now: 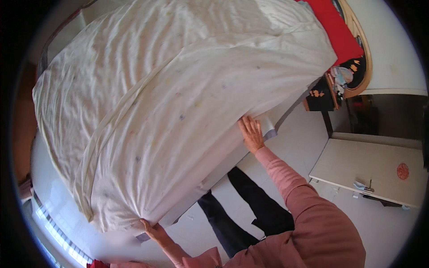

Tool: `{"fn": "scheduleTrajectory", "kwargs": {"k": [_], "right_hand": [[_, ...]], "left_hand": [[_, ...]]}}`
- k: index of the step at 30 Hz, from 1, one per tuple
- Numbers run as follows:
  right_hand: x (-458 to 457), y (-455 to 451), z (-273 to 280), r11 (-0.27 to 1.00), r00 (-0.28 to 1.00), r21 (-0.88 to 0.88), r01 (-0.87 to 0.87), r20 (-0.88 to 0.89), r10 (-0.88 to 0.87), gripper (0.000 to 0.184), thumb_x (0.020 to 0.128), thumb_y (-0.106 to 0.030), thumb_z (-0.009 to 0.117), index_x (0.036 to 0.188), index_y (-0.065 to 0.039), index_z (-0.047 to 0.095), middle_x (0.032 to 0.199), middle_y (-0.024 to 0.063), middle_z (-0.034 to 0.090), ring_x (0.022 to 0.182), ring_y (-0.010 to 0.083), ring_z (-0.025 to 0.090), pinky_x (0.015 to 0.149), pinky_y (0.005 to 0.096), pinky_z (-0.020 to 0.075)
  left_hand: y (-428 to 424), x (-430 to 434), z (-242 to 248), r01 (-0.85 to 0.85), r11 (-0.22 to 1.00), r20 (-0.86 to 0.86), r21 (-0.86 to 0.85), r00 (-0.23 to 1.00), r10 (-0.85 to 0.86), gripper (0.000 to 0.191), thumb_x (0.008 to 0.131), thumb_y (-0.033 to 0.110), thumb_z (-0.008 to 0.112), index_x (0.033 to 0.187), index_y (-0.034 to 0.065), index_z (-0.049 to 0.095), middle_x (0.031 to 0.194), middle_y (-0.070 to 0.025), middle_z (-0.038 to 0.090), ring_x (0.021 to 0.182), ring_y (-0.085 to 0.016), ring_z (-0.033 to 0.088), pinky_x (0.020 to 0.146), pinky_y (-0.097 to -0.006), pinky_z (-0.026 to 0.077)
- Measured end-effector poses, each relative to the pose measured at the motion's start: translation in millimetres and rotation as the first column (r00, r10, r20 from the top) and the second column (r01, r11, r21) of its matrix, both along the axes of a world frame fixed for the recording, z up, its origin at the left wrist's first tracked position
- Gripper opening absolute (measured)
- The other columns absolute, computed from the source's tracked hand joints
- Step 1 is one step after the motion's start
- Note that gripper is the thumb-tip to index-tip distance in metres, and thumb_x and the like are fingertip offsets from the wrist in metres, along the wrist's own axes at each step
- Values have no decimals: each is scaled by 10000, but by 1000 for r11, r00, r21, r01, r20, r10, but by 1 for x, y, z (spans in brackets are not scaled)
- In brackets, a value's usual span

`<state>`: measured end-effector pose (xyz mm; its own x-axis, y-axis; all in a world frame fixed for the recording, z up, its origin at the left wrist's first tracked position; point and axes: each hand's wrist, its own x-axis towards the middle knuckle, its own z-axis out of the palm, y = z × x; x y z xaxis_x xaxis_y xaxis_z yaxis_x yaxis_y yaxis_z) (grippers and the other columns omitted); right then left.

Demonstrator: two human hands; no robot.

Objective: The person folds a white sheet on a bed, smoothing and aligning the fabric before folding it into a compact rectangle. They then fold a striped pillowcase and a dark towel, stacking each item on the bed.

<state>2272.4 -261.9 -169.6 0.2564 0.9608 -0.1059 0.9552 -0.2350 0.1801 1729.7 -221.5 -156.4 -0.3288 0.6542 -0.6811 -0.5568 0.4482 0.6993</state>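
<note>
A rumpled white sheet (207, 80) with small coloured spots covers the bed, and a long raised fold runs across it. At the near lower corner, my left hand (155, 231) grips the sheet's edge, thumb on top and the other fingers largely hidden. Creases fan out from that grip. Farther along the same side, my right hand (251, 132) lies on the sheet at the bed's edge, fingers pointing toward the bed. Whether cloth is pinched beneath its palm is hidden. Below the sheet shows a pale layer with a grey border (270, 134).
A red pillow (338, 31) lies by the curved wooden headboard (363, 57). Small items in plastic (342, 78) sit beside it. A pale door (368, 167) with a handle and red round decoration stands at right. My black-trousered legs (258, 201) are on the tiled floor (288, 144).
</note>
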Motion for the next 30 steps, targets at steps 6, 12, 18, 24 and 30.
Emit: {"fn": "scheduleTrajectory", "kwargs": {"k": [6, 12, 18, 24, 30], "right_hand": [[50, -6, -1, 995, 998, 93, -19, -65, 25, 460, 723, -35, 643, 1168, -50, 528, 1153, 108, 522, 1135, 285, 493, 979, 461, 377], [77, -30, 45, 976, 966, 164, -144, -189, 175, 122, 735, -63, 607, 841, -82, 549, 843, 68, 508, 858, 247, 540, 821, 394, 437], [100, -37, 28, 974, 855, 208, 86, -518, 35, 114, 811, -29, 596, 920, -50, 568, 943, 64, 565, 868, 249, 580, 823, 375, 441], [226, -44, -13, 106, 63, 44, 993, -981, -182, 318, 891, -228, 635, 1111, -23, 532, 985, 96, 584, 830, 207, 587, 708, 363, 487], [288, -15, -29, 17, -417, -416, 909, -907, 63, 440, 883, -329, 658, 1182, -32, 533, 1007, 69, 586, 812, 178, 573, 720, 308, 477]], "left_hand": [[-13, -22, -35, -129, 991, 73, 48, 990, 125, 640, 955, 374, 567, 1460, 54, 336, 1465, -157, 394, 1320, -291, 404, 1107, -460, 315], [-31, 110, -24, 44, 997, 283, 62, 957, -60, 647, 923, 422, 594, 1425, 72, 387, 1445, -118, 430, 1332, -286, 388, 1097, -468, 303], [-24, 285, -36, 166, 986, 395, -29, 908, -142, 541, 876, 326, 697, 1326, 95, 503, 1342, -75, 523, 1214, -257, 481, 1015, -458, 382], [-30, 299, -11, 164, 981, 416, 103, 889, -193, 554, 925, 272, 635, 1403, 81, 431, 1383, -119, 495, 1283, -273, 444, 1072, -492, 378], [-25, 287, -23, 274, 956, 292, 105, 910, -293, 610, 914, 305, 649, 1391, 6, 413, 1381, -141, 484, 1270, -303, 448, 1096, -470, 350]]}}
